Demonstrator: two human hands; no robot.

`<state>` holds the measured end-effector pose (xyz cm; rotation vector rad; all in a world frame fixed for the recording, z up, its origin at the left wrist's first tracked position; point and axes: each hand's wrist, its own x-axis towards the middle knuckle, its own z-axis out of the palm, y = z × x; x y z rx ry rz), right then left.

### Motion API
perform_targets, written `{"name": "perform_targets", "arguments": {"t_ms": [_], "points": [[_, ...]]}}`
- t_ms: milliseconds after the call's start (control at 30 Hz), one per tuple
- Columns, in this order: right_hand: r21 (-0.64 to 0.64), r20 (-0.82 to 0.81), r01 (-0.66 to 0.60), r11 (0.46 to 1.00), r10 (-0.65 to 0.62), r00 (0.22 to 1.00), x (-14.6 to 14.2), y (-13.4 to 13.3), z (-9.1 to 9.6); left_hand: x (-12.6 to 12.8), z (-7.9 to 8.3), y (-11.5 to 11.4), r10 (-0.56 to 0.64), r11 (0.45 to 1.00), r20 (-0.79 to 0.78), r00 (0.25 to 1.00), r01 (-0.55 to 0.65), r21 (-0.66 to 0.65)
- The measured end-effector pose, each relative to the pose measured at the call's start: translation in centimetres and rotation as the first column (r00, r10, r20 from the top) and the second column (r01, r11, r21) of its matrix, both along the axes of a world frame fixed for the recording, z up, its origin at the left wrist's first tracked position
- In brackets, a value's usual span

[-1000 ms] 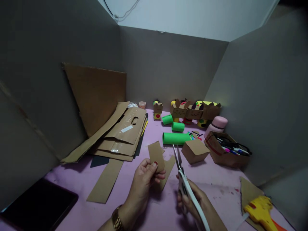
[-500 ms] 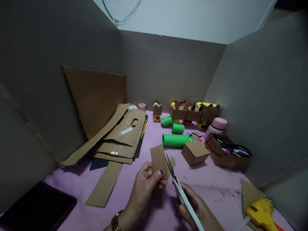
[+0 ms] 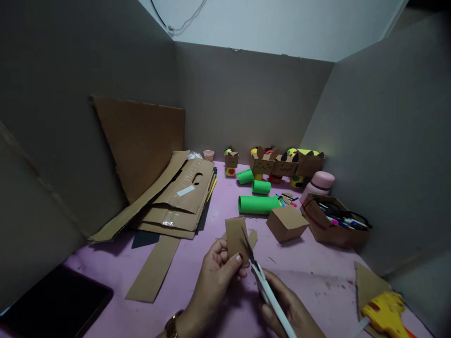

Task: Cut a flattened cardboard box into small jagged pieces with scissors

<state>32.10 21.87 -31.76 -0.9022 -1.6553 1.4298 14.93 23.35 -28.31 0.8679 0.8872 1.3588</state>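
Note:
My left hand (image 3: pixel 214 277) pinches a small brown cardboard piece (image 3: pixel 235 236) and holds it upright above the pink tabletop (image 3: pixel 197 286). My right hand (image 3: pixel 287 307) grips white-handled scissors (image 3: pixel 262 277), whose blades point up and left and meet the right edge of the cardboard piece. A gold watch sits on my left wrist.
A stack of flat cardboard sheets (image 3: pixel 176 197) lies at left, with a cardboard strip (image 3: pixel 153 267) in front. Green paper tubes (image 3: pixel 259 204), a small cardboard box (image 3: pixel 286 224), a box of pens (image 3: pixel 334 218), decorated figures (image 3: pixel 282 164), a pink bottle (image 3: pixel 319 183), a yellow glue gun (image 3: pixel 385 314) and a dark tablet (image 3: pixel 56 305) surround them.
The scissors have swung left from beside the cardboard piece onto its right edge. My left hand has lowered the piece a little toward me.

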Motion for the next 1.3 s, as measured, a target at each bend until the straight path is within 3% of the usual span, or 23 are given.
{"name": "perform_targets", "arguments": {"t_ms": [100, 500, 633, 767, 933, 1033, 1167, 1300], "points": [[0.001, 0.022, -0.033, 0.999, 0.033, 0.999, 0.1, 0.1, 0.1, 0.0, 0.1, -0.1, 0.0, 1.0, -0.011, 1.0, 0.0, 0.001], [-0.015, -0.002, 0.025, 1.0, -0.025, 1.0, 0.3, 0.0, -1.1, 0.0, 0.4, -0.1, 0.018, 1.0, -0.028, 0.999, -0.018, 0.024], [-0.016, 0.044, -0.018, 1.0, 0.018, 0.999, 0.4, -0.1, -1.2, -0.1, 0.3, -0.1, 0.022, 0.999, 0.0, 1.0, -0.022, 0.03], [0.007, 0.007, 0.05, 0.999, -0.05, 0.999, 0.3, -0.2, -1.2, 0.1, 0.4, -0.2, 0.036, 0.998, 0.003, 0.999, -0.036, 0.044], [-0.01, 0.064, -0.049, 0.999, 0.05, 0.997, 0.4, 0.0, -0.8, 0.3, 0.5, -0.2, 0.011, 0.997, 0.003, 1.0, -0.011, 0.073], [0.014, 0.038, 0.013, 1.0, -0.014, 0.999, 0.4, 0.0, -0.7, 0.2, 0.5, -0.1, 0.011, 0.997, -0.026, 1.0, -0.009, 0.076], [-0.001, 0.046, -0.019, 1.0, 0.019, 0.999, 0.4, 0.0, -1.0, 0.2, 0.6, -0.3, 0.026, 0.997, -0.059, 0.998, -0.022, 0.074], [-0.02, -0.004, 0.042, 0.999, -0.042, 0.999, 0.2, 0.0, -1.5, 0.1, 0.7, -0.4, 0.021, 0.998, -0.071, 0.997, -0.016, 0.066]]}}
